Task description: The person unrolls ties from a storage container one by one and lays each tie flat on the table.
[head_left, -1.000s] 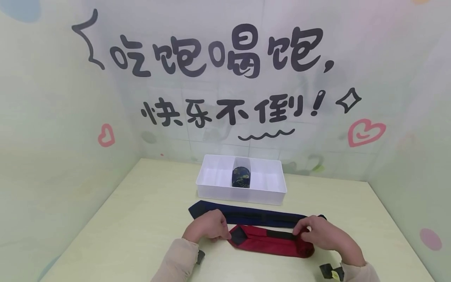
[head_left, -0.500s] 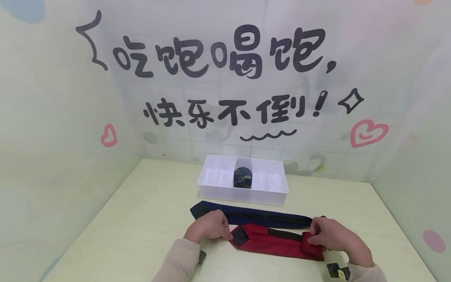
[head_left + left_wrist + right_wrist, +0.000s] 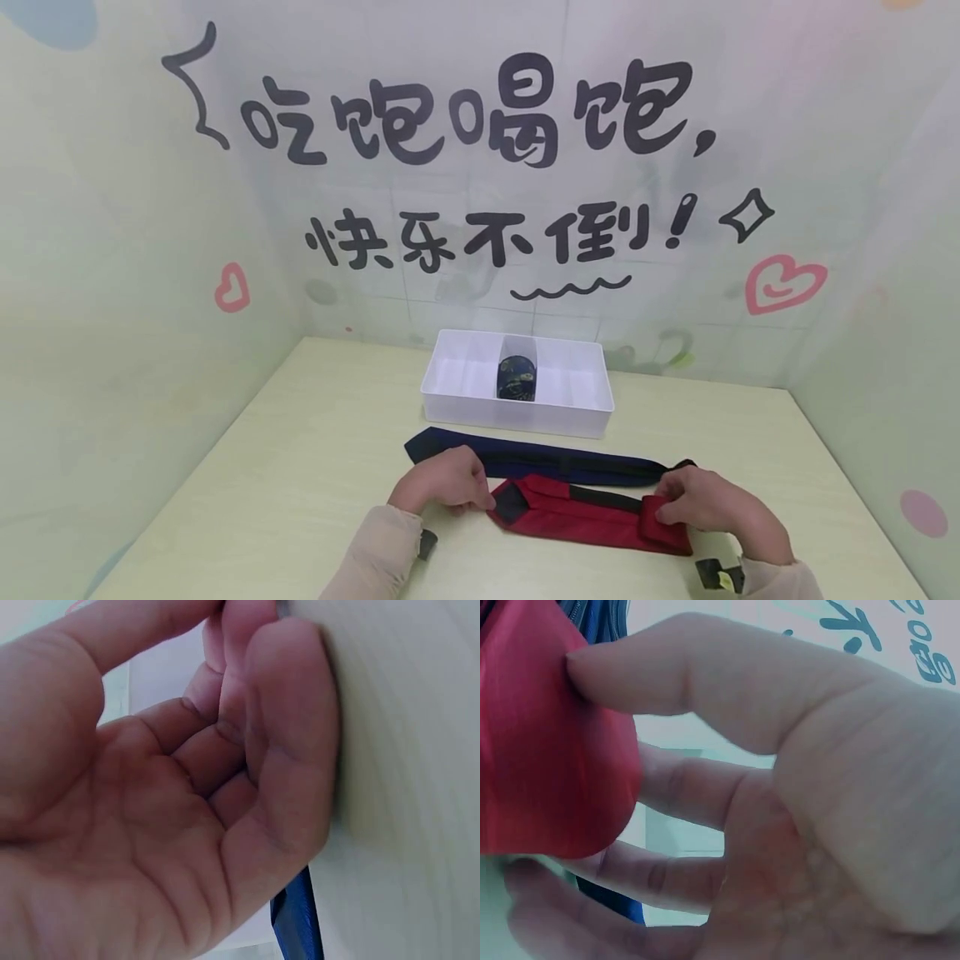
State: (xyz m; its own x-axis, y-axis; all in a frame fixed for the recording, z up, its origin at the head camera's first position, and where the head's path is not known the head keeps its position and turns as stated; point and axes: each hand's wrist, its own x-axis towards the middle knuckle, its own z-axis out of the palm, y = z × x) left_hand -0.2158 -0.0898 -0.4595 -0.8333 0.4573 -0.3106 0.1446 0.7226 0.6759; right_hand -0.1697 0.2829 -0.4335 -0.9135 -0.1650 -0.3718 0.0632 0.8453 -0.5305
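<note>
A red necktie [image 3: 585, 521] lies back side up on the table, its dark-lined pointed tip to the left. My left hand [image 3: 450, 479] pinches that tip, fingers curled; in the left wrist view the fingertips' contact is out of sight. At the other end my right hand [image 3: 708, 504] holds the turned-over red end between thumb and fingers. The right wrist view has the thumb [image 3: 622, 679] pressing on the red cloth [image 3: 547, 765], with the fingers behind it. Just beyond lies a navy necktie [image 3: 517, 457], partly behind both hands.
A white divided box [image 3: 517, 417] stands behind the neckties. One middle compartment holds a rolled dark patterned necktie [image 3: 517, 379]. The pale table [image 3: 262, 500] is bounded by printed walls [image 3: 750, 150] at the back and sides.
My right hand has moved to the right, drawing the red necktie's turned-over end along, so the necktie lies longer and flatter. The left hand has stayed at the tip.
</note>
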